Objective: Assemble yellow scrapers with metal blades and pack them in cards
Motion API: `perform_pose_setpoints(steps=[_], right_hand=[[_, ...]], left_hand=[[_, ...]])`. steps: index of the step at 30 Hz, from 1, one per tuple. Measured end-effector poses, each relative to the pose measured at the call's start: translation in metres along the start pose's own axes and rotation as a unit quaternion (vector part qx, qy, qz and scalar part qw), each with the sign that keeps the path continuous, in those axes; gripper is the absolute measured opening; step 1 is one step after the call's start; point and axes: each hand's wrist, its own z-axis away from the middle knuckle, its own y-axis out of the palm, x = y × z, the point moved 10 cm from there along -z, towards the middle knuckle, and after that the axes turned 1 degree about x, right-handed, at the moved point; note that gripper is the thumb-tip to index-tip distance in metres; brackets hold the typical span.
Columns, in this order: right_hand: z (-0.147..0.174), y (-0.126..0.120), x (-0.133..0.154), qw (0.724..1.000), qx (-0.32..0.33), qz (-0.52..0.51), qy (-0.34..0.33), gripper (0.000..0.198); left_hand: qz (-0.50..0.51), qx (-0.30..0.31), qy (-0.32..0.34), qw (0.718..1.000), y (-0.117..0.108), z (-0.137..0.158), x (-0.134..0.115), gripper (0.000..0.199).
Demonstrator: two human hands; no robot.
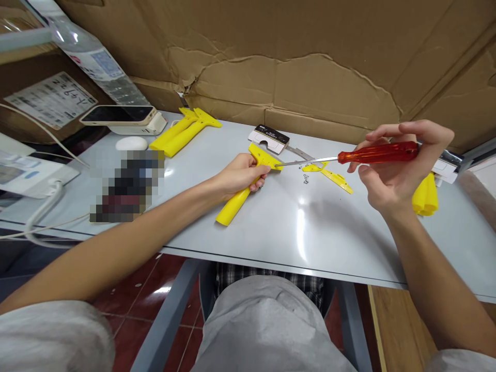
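Grey shirt (267,330) on my body is nearest to the camera, on the near side of the yellow handle (234,205), by which I place everything. Left of this handle lie a phone (120,114), then two similar handles (182,137). My left hand (244,173) is closed around the yellow handle near its head, on or just over the table (341,248); I cannot tell which. Its long axis runs slantwise: plain end toward me and left, crosswise head away and right. Right of it are loose screws (306,179) and a flat yellow piece (337,181). Further right, my right hand (395,173) curls half-open fingers loosely about the red screwdriver (377,153), whose shaft points left, tip at that head. I judge the step is screw-driving; whether the tip is seated, I cannot tell. Next move seems to ask for good alignment and steady turning.
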Motion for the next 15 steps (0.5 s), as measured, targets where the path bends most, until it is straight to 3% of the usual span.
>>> perform_pose_setpoints(steps=[3, 8, 15], right_hand=[[-0.0003, 0.0012, 0.0057, 0.998, 0.010, -0.057, -0.026, 0.051], [0.0016, -0.0032, 0.0035, 1.000, -0.007, -0.023, -0.008, 0.015], [0.0018, 0.0001, 0.0046, 1.000, -0.017, -0.015, 0.001, 0.023]], left_hand=[[-0.004, 0.005, 0.004, 1.000, -0.0004, -0.0010, 0.0009, 0.032], [-0.009, 0.005, 0.006, 1.000, -0.0012, -0.0025, 0.0020, 0.033], [-0.010, 0.000, 0.004, 1.000, -0.0012, -0.0014, 0.0014, 0.030]])
